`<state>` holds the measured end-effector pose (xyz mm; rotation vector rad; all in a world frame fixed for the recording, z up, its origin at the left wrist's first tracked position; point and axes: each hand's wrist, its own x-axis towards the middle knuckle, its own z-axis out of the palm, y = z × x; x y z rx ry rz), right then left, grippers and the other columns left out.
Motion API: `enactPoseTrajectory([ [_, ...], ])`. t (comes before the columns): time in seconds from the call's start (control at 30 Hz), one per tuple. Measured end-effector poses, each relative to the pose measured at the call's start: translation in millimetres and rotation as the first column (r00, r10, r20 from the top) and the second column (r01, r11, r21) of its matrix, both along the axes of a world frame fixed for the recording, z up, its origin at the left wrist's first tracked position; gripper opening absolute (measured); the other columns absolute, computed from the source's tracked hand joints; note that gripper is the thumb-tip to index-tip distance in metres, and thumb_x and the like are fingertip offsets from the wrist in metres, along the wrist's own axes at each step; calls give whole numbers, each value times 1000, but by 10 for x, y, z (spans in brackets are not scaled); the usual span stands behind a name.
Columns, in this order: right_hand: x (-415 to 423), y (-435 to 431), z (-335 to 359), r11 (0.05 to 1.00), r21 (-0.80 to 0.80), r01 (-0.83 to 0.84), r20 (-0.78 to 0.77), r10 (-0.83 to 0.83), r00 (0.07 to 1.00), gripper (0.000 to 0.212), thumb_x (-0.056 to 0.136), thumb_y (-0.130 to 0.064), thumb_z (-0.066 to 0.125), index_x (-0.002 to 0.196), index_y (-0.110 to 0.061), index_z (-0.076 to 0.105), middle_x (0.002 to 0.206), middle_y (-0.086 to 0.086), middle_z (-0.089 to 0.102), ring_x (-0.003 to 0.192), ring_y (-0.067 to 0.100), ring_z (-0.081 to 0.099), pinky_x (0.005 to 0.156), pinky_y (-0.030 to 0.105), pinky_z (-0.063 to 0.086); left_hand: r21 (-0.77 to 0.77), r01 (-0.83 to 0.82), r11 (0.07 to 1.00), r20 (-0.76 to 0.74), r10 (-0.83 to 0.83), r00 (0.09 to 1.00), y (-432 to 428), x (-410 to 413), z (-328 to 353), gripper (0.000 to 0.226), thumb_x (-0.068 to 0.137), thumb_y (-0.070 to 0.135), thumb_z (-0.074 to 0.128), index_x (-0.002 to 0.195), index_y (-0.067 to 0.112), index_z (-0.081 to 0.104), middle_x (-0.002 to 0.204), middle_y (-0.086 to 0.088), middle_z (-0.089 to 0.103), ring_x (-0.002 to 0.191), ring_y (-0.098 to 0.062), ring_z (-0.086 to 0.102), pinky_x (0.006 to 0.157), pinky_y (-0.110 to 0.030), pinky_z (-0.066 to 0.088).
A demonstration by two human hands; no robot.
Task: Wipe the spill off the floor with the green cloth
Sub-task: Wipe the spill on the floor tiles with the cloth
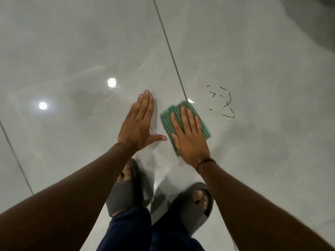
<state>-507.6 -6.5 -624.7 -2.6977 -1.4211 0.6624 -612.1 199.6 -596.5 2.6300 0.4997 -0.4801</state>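
Note:
The green checked cloth [171,115] lies flat on the glossy grey tiled floor [72,51], just right of a dark grout line. My right hand [189,136] presses flat on top of it, fingers spread and extended, covering its lower right part. My left hand [138,124] rests flat and empty on the tile to the left of the cloth, thumb pointing toward it. To the right of the cloth, a faint wet patch with thin dark marks [222,102] shows on the floor.
My two feet in grey slides [125,189] [195,205] stand just below the hands. Ceiling lights reflect as bright spots [111,82] on the tile. A second grout line [14,156] crosses at the far left. A dark shape fills the top right corner.

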Motion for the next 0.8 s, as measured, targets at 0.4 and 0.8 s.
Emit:
enactPoseTrajectory([
  [0.4, 1348, 52, -210, 647, 37, 762, 71, -762, 644, 73, 113, -51, 16, 173, -12, -3, 180, 26, -6, 168, 45, -5, 136, 59, -2, 32, 131, 991, -57, -129, 990, -278, 564, -270, 173, 53, 112, 52, 171, 5, -14, 181, -17, -23, 168, -35, -19, 138, -54, -1],
  [0.8, 1113, -604, -122, 433, -45, 900, 66, -898, 435, 79, 109, -56, 15, 173, -12, -1, 180, 27, -6, 167, 47, -5, 135, 63, 4, 0, 155, 988, -118, -154, 981, -277, 624, -166, 172, 56, 110, 54, 170, 4, -19, 179, -20, -27, 167, -39, -23, 137, -57, -5],
])
